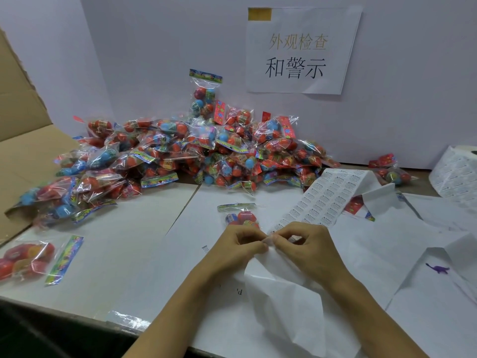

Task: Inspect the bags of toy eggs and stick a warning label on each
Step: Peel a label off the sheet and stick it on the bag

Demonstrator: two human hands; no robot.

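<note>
A long strip of warning labels (pixel 327 197) runs from the roll at the right down to my hands. My left hand (pixel 237 245) and my right hand (pixel 302 244) meet at its near edge, both pinching the label sheet with thumb and fingertips. Just beyond my hands lies one clear bag of toy eggs (pixel 240 215), partly hidden by my left hand. A big pile of egg bags (pixel 180 153) fills the back of the table.
A label roll (pixel 456 174) stands at the far right. One egg bag (pixel 28 259) lies at the near left. An open cardboard box (pixel 23 140) sits at the left. Peeled backing paper (pixel 289 301) trails under my hands. A purple toy dinosaur (pixel 438 268) lies at the right.
</note>
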